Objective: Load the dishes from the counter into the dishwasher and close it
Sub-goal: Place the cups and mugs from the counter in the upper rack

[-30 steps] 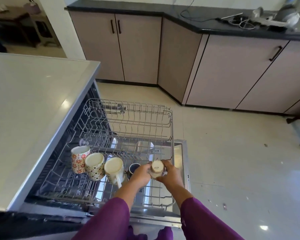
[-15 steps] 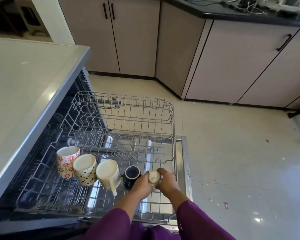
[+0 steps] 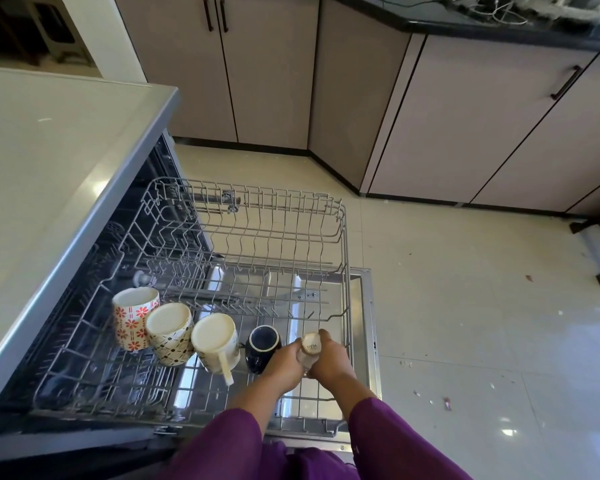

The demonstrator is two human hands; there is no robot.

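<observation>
1. Both hands are on the little cup (image 3: 311,346) right now. The left hand (image 3: 284,362) and right hand (image 3: 329,362) have their fingers (image 3: 324,336) clamped round its sides. It's bottom-up, low and a bit right of centre in the frame, at the front right of the rack (image 3: 343,237), just beside the dark mug (image 3: 262,344).
2. To do this bit well, we'd keep the cup mouth-down and settle it between the wires so it can't roll. A slight lean should let water run off the base.
3. We'd watch the left hand, since it's touching or nearly touching the dark mug. A nudge there could knock the whole row of mugs (image 3: 170,332) further left.
4. We'd let go one hand at a time, and only once the cup sits steady.
5. Versus a second ago, the cup has come down. It was up around the rack's front rail and now sits lower among the wires.
6. The left hand was hiding most of the dark mug, and now that mug is in plain sight.
7. The other mugs haven't budged. The view has tipped down too.
</observation>
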